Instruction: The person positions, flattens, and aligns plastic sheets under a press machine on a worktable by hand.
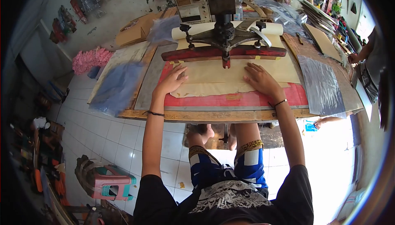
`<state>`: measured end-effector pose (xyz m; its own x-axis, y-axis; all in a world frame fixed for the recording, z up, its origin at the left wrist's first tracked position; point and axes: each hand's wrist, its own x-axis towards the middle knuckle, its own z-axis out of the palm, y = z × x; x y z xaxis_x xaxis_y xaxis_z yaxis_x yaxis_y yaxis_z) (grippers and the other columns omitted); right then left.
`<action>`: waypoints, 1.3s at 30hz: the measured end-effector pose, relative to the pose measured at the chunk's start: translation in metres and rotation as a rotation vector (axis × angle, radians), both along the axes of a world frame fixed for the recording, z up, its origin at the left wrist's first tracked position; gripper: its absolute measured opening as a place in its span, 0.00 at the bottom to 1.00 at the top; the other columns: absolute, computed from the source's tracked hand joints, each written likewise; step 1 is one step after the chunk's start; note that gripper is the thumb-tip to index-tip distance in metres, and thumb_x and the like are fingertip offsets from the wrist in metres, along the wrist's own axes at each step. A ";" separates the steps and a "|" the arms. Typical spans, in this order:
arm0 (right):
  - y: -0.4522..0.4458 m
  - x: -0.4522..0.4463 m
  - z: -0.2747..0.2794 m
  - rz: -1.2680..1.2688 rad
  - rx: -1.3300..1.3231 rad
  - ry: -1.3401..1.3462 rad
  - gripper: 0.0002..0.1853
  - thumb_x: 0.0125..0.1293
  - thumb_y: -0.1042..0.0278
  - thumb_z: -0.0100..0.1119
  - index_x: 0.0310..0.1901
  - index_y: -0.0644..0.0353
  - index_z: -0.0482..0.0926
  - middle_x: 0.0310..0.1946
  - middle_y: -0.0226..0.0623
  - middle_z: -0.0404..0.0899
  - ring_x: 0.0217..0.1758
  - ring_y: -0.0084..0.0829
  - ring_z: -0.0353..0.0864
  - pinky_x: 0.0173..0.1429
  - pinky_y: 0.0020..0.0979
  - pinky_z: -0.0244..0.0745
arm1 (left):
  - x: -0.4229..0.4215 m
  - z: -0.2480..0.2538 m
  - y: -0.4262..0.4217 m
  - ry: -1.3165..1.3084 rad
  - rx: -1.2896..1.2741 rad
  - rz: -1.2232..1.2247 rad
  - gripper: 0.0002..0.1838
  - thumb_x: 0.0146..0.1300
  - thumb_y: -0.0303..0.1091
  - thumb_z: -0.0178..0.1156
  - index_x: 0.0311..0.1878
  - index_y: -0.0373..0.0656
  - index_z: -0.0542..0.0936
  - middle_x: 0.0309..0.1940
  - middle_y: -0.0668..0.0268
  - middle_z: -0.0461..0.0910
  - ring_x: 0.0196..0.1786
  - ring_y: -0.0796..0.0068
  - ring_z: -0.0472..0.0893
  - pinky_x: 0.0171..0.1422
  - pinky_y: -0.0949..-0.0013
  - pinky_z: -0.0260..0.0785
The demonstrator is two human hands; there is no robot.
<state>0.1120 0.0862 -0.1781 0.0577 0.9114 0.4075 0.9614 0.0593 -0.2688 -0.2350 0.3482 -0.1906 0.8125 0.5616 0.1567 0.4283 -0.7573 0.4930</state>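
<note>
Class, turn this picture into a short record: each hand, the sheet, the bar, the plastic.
Left hand: palm down at the tan sheet's left edge
Right hand: palm down, sheet's right side
Under sheet: red layer
Red bar: across sheet's far part; contact unclear
Plastic: bluish pile left, clear sheet right

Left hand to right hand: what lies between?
Tan sheeting lies between the left hand and the right hand, in the head view. A red-tipped prong also shows there, toward the far side; whether it touches the sheeting, can't tell.
</note>
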 end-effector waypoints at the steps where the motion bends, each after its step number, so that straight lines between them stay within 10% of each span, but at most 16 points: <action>1: -0.001 -0.001 0.001 0.001 0.005 0.006 0.30 0.77 0.47 0.56 0.66 0.66 0.78 0.73 0.56 0.71 0.77 0.54 0.68 0.81 0.45 0.63 | -0.002 0.001 -0.002 0.009 0.004 0.008 0.35 0.77 0.54 0.57 0.80 0.47 0.67 0.84 0.51 0.54 0.86 0.50 0.51 0.88 0.53 0.47; 11: -0.002 -0.004 0.000 0.003 0.033 -0.015 0.29 0.78 0.47 0.55 0.65 0.66 0.79 0.72 0.55 0.72 0.77 0.53 0.68 0.81 0.45 0.63 | 0.005 -0.004 -0.004 -0.008 0.131 0.035 0.32 0.78 0.53 0.56 0.78 0.48 0.70 0.81 0.49 0.60 0.83 0.47 0.58 0.85 0.52 0.52; 19: -0.071 -0.042 0.031 -0.099 0.018 0.600 0.22 0.77 0.59 0.59 0.64 0.65 0.79 0.66 0.52 0.78 0.72 0.52 0.74 0.73 0.46 0.72 | -0.030 0.023 -0.041 -0.182 -0.157 0.087 0.26 0.76 0.46 0.61 0.73 0.47 0.76 0.76 0.54 0.70 0.77 0.54 0.68 0.80 0.55 0.62; 23: -0.093 -0.043 0.014 -0.135 0.149 0.229 0.22 0.73 0.64 0.63 0.65 0.64 0.78 0.65 0.49 0.79 0.72 0.51 0.74 0.74 0.47 0.70 | -0.053 0.002 -0.083 -0.054 0.355 0.114 0.28 0.74 0.49 0.62 0.73 0.52 0.76 0.74 0.57 0.72 0.77 0.55 0.68 0.82 0.51 0.57; 39: -0.091 -0.041 0.017 -0.138 0.074 0.281 0.17 0.70 0.63 0.66 0.55 0.63 0.85 0.63 0.44 0.81 0.70 0.48 0.75 0.73 0.46 0.69 | -0.051 0.012 -0.087 -0.201 0.179 0.155 0.19 0.71 0.40 0.66 0.63 0.52 0.85 0.72 0.59 0.76 0.74 0.55 0.72 0.80 0.52 0.58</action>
